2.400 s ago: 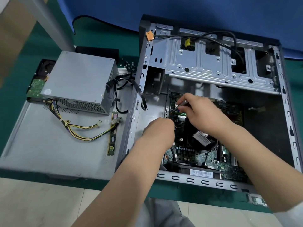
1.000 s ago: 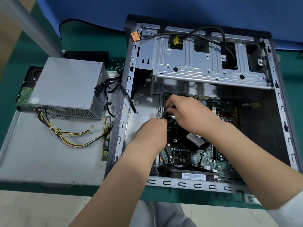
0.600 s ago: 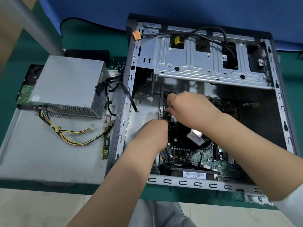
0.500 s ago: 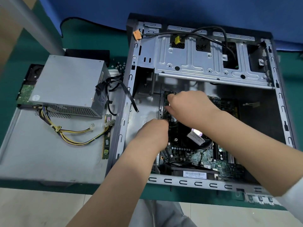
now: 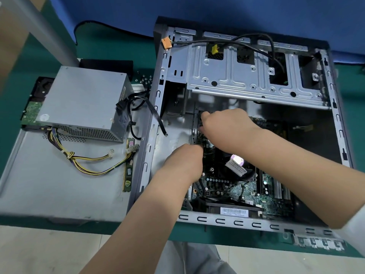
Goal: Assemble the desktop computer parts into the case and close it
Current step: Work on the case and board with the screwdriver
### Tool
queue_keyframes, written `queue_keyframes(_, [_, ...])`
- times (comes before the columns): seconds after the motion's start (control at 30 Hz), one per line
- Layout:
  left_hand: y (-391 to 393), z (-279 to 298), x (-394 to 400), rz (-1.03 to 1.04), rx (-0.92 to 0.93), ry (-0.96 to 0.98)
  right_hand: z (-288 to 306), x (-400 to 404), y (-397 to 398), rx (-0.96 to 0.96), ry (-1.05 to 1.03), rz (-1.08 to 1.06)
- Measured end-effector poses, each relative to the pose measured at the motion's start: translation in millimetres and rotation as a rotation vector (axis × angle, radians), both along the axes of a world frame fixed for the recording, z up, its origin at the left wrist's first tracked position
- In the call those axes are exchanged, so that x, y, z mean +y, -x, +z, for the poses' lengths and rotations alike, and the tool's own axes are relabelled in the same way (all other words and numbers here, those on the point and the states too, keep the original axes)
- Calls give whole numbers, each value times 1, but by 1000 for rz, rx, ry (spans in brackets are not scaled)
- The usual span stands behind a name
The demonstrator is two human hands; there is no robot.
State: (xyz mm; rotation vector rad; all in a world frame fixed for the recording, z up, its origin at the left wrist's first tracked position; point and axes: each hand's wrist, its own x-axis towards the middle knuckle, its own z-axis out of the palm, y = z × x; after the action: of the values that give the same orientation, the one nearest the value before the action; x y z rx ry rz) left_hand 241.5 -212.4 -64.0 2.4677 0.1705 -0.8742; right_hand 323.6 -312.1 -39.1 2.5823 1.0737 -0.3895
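Lying on its side with the open face up, the case (image 5: 246, 123) lets both hands come straight down onto the motherboard (image 5: 237, 186), which sits flat on the case floor in the near half. The right hand (image 5: 227, 127) is curled at the board's far-left corner, fingertips bunched as if pinching something small, though what it has hold of, if anything, is hidden under the fingers. The left hand (image 5: 185, 161) is also curled, knuckles up, at the board's left edge just nearer the camera; whether it grips or only steadies cannot be told. Judging from this, the board is being seated or fastened along that edge. Room there is tight: the drive cage (image 5: 246, 76) overhangs just beyond the right hand, and the case's left wall (image 5: 154, 123) stands near the left hand. The right half of the case interior is open and dark. Outside, on the removed side panel (image 5: 49, 184), the power supply (image 5: 83, 103) rests with its yellow and black cables (image 5: 88, 161) trailing, a memory stick (image 5: 129, 169) beside them, all well clear of the work and within reach for later fitting.
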Motion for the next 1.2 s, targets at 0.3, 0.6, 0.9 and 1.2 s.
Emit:
queue_keyframes(0.3, [0, -2, 0, 14, -11, 5, 2, -6, 1, 27, -19, 30])
queue_keyframes(0.6, [0, -5, 0, 17, -11, 15, 5, -5, 2, 247, -114, -67])
queue_keyframes(0.9, [0, -6, 0, 29, -18, 18, 2, -4, -1, 215, -104, -140])
queue_keyframes(1.2, [-1, -6, 0, 25, -15, 5, 2, -2, 2, 60, -30, -86])
